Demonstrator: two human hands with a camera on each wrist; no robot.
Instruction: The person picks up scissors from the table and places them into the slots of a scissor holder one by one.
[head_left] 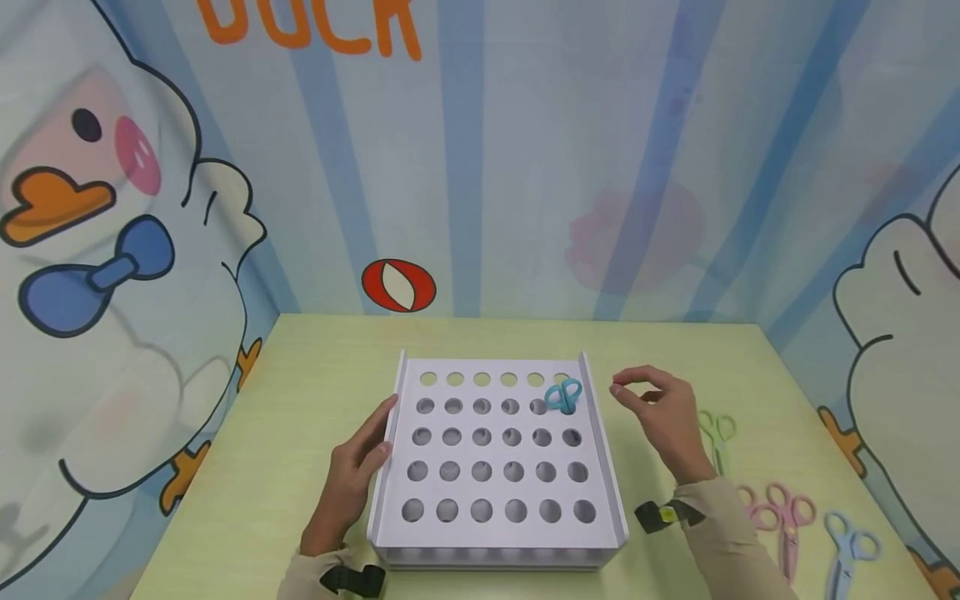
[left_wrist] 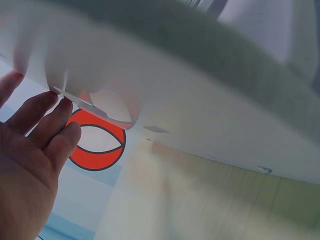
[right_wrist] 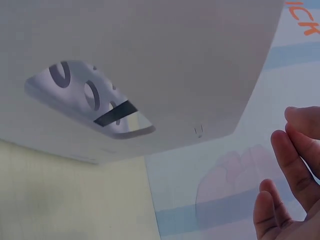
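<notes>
A white rack (head_left: pixel 495 533) with rows of round holes stands in the middle of the table. Teal-handled scissors (head_left: pixel 567 405) sit in a hole at its right, in the second row from the back, handles up; their blades are hidden. My left hand (head_left: pixel 347 479) touches the rack's left side with its fingertips, as the left wrist view also shows. Off the right side of the rack, my right hand (head_left: pixel 667 417) hovers with nothing in it, thumb and index fingertips close together. In the right wrist view, the other fingers are loosely bent.
To the right on the pale table (head_left: pixel 315 358) lie green scissors (head_left: pixel 719 433), pink scissors (head_left: pixel 788 525) and light blue scissors (head_left: pixel 845 552). More pink handles (head_left: pixel 764 517) show beside the right sleeve. A printed backdrop (head_left: pixel 525 167) closes off the back and sides.
</notes>
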